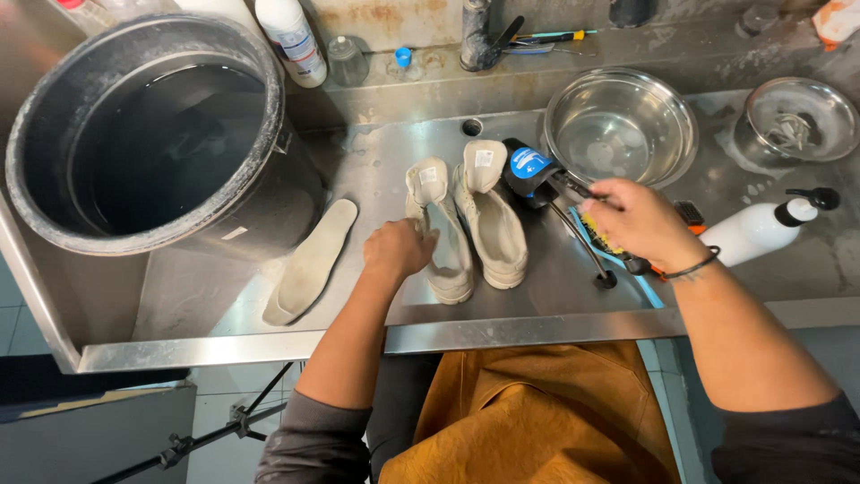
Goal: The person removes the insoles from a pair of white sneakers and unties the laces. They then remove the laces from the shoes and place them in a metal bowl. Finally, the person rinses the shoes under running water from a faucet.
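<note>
Standing at a wet stainless-steel counter (376,170), a person in a mustard apron (528,412) works over a pair of pale beige shoes (466,220) lying side by side near the middle of the metal surface, toes toward the front edge. The left hand (397,249) is curled closed on the side of the left shoe (439,233), fingers bent around its upper. The right hand (640,220) is closed around a brush handle (573,186), with yellow bristles (602,237) showing just under the palm; a dark band sits at that wrist. A loose insole (309,264) lies flat to the left of the shoes, just beside a large dark bucket (143,134) holding water. Behind the right hand stands a steel bowl (620,125), and further right a second, smaller metal bowl (799,116). A white pump bottle (761,229) lies on its side near the right forearm. Along the stained back ledge sit another white bottle (291,36), a small clear jar (346,61) and a tap base (475,36). Soap suds fleck the counter, and pale floor tiles (233,385) show below its front lip
</note>
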